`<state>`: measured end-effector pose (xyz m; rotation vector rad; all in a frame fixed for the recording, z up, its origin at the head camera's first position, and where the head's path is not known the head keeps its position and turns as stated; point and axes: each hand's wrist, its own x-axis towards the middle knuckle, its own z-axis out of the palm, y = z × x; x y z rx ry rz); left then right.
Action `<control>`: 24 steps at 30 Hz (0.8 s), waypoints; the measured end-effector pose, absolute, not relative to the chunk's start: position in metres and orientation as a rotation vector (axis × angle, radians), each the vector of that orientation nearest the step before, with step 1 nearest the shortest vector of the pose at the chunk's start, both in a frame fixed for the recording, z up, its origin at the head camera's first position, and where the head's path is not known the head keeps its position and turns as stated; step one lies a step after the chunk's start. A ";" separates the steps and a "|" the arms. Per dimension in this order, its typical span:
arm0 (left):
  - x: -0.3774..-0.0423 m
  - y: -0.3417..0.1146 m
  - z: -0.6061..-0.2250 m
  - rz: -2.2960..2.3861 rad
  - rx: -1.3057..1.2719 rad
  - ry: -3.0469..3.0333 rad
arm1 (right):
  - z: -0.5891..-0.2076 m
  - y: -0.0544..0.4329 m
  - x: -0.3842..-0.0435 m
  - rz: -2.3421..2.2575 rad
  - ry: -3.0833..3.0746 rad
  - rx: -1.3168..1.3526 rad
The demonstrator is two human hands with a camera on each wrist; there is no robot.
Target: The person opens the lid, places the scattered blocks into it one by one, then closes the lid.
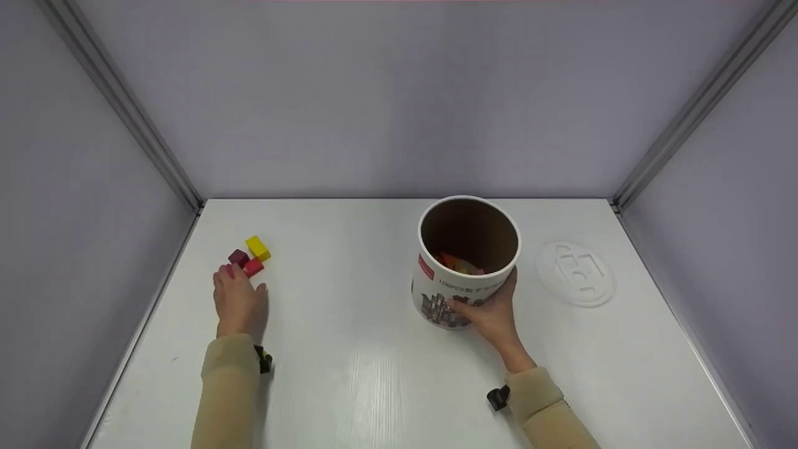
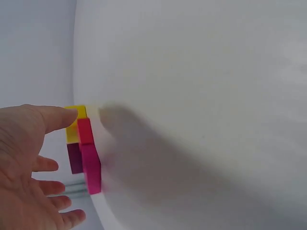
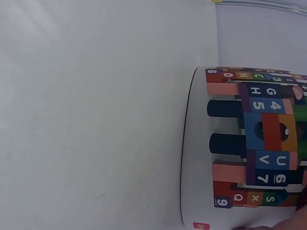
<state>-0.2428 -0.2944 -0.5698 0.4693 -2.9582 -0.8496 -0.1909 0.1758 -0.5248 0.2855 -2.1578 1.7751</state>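
Note:
My left hand (image 1: 237, 302) reaches over a small group of blocks at the table's left, thumb spread away from the fingers. The group has a yellow block (image 1: 258, 248), a dark purple block (image 1: 238, 257), a red block (image 1: 254, 267) and a magenta block (image 2: 91, 168). In the head view my fingertips overlap the magenta one. My right hand (image 1: 495, 315) grips a white cardboard bucket (image 1: 430, 287) from its near right side, thumb across the front. Coloured blocks (image 1: 452, 260) lie at the bottom inside. Printed letter blocks cover the bucket's side in the right wrist view.
A round translucent lid (image 1: 576, 274) lies on the white table (image 1: 349, 299) to the right of the bucket. Grey panels (image 1: 399, 106) enclose the table at the back and both sides.

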 end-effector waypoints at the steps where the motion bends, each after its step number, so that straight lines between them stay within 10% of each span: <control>1: -0.243 -0.297 -0.570 -0.878 0.499 -2.969 | -0.524 0.176 -0.191 1.769 -2.162 0.291; 24: -0.246 -0.321 -0.578 -0.872 0.566 -3.053 | -0.520 0.187 -0.196 1.758 -2.299 0.261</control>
